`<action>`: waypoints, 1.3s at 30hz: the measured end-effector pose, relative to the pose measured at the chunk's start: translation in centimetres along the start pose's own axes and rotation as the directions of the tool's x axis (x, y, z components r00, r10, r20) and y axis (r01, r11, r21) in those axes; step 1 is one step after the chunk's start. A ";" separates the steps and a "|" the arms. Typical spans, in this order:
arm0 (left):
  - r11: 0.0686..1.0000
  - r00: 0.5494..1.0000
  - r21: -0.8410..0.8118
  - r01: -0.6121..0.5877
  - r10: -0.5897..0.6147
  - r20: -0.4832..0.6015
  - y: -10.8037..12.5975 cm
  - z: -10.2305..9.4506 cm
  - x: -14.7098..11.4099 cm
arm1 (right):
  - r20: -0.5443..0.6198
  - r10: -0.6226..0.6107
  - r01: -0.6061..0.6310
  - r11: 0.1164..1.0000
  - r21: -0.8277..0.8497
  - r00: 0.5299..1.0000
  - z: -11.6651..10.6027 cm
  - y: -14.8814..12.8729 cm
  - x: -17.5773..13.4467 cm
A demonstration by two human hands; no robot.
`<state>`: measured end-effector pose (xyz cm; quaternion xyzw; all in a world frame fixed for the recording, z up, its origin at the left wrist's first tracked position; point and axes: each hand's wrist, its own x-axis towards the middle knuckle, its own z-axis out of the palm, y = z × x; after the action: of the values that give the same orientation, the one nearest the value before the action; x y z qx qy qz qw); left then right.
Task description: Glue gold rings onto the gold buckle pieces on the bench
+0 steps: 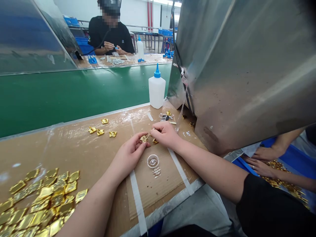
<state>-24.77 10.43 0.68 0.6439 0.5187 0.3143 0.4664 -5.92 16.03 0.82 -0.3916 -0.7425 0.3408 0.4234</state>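
Between the thumb and fingers of my left hand [134, 149] is a small shiny gold piece [143, 139]. My right hand [164, 133] pinches a thin pale stick [148, 135], its tip at or close to that piece; I cannot tell if they touch. Just below the right fingers another gold piece [155, 141] lies partly hidden. Nearer to me, on a taped cardboard sheet [158, 191], sit a small clear round cup [153, 161] and a crumpled-looking clear bit [156, 172].
A white bottle with a blue nozzle [157, 90] stands behind my hands. Many gold pieces [49, 197] cover the left front, several more [100, 131] further back. A metal housing [247, 72] rises on the right. Beyond the green belt [86, 95] a person works; another person's hands [264, 161] show at right.
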 end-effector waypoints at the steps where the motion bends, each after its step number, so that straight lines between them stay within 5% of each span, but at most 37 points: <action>1: 1.000 1.000 -0.001 -0.002 0.002 0.000 0.0 0.0 0.0 | -0.001 -0.002 0.002 1.000 -0.002 1.000 0.0 0.0 0.0; 13: 0.999 1.000 -0.037 0.000 -0.001 -0.022 0.4 0.1 -0.2 | 0.065 -0.079 0.075 0.995 0.067 0.995 -1.0 -0.9 0.0; 15: 0.998 0.999 -0.059 0.006 -0.009 -0.043 0.6 0.1 -0.2 | 0.249 -0.149 0.119 0.984 0.131 0.957 -1.5 -1.2 -0.2; 18: 0.997 0.996 -0.071 0.004 -0.011 -0.086 0.7 0.0 -0.1 | 0.530 -0.175 0.165 0.984 0.067 0.830 -2.0 -1.7 -0.5; 22: 0.986 0.992 -0.164 0.028 -0.047 -0.114 0.6 0.1 -0.2 | 0.637 -0.124 0.258 0.959 -0.121 0.761 -2.6 -2.6 -0.7; 24: 0.977 0.991 -0.214 0.024 -0.051 -0.121 0.5 0.3 -0.3 | 0.576 -0.135 0.261 0.955 -0.142 0.806 -2.8 -2.6 -0.5; 27: 0.959 0.991 -0.282 -0.007 -0.031 -0.132 0.3 0.6 -0.2 | 0.244 -0.184 0.234 0.952 -0.197 0.952 -2.8 -1.2 0.0; 29: 0.957 0.989 -0.291 -0.012 -0.033 -0.147 0.0 0.7 0.0 | 0.083 -0.214 0.228 0.948 -0.223 0.973 -2.5 0.5 0.4; 35: 0.947 0.985 -0.319 -0.031 -0.026 -0.172 -0.2 0.9 0.2 | 0.090 -0.180 0.189 0.976 -0.108 0.980 -1.8 2.7 0.7; 39: 0.929 0.980 -0.365 -0.062 -0.011 -0.196 0.0 0.9 0.0 | 0.095 0.051 -0.055 0.998 0.042 0.994 -1.7 0.8 0.7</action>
<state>-23.98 10.24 0.35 0.5175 0.4851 0.4738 0.5219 -4.41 17.27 1.04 -0.3852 -0.7431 0.3862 0.3876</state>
